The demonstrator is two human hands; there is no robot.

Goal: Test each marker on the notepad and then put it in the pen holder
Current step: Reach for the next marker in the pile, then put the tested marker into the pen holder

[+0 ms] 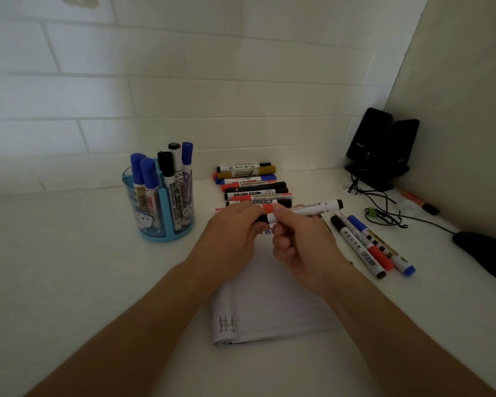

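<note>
Above the white lined paper notepad (269, 310), the left hand (229, 234) and right hand (301, 247) are both gripping, fingers curled, a white black-ended plastic marker (312, 209).

White tabletop (69, 267) carrying everything. Blue pen holder (162, 213) standing left of centre. Notepad (269, 308) lying at centre front. Row of markers (252, 193) lying side by side behind notepad. Three markers (358, 247) lying just right of notepad, close together. Black speakers (381, 147) standing in rear right corner, cables (384, 207) trailing forward. Dark object (487, 250) lying at right edge, kind unclear.
</note>
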